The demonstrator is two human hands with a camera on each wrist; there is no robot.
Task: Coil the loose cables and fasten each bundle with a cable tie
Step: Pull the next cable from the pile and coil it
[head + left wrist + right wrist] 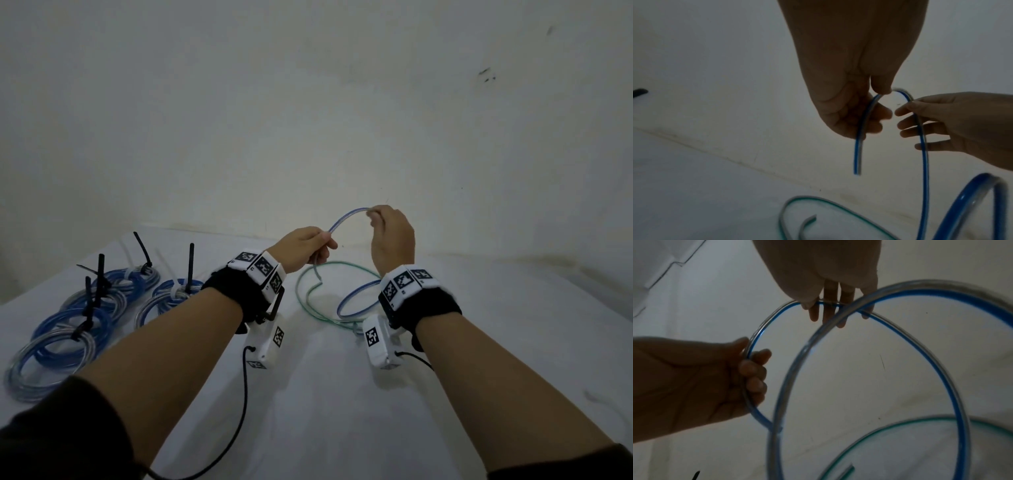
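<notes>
Both hands are raised above the table, starting the first loop of a blue-striped cable. The left hand grips it near its free end; the right hand pinches it further along, the rest trailing down beside a loose green cable. Next, I judge, the right hand should bring that length round to the left. Tied coils lie at left.

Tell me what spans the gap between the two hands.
An arc of the blue cable runs from left hand to right hand; head view shows it.
</notes>
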